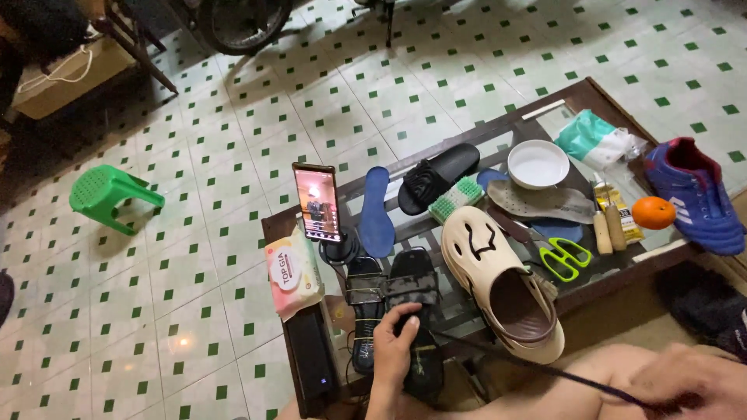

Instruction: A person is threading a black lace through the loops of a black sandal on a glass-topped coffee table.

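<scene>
So the left hand (395, 342) is planted on the heel end of a black sandal (414, 323), fingers curled down over its edge and pressed onto the footbed, thumb tucked to the side. The sandal lies flat on the low glass table (498, 132), right under those fingers, toe strap pointing away from them. A second black sandal (364, 307) sits touching it on the thumb side.

Looks like a light, flat, bendy thing to me, thin sole, probably flexes if you grab it by the strap, so pinching the sole at the heel seems the steadier hold.

The right hand (685, 385) is low at the frame corner, blurred, closed around a thin dark cord (537, 365) that runs taut back toward the sandal. Forearm lies across the lap, wrist bent in.

Past the fingertips: a cream foam clog (498, 276), green scissors (565, 257), a phone on a stand (317, 201) and a wipes pack (294, 268).
</scene>
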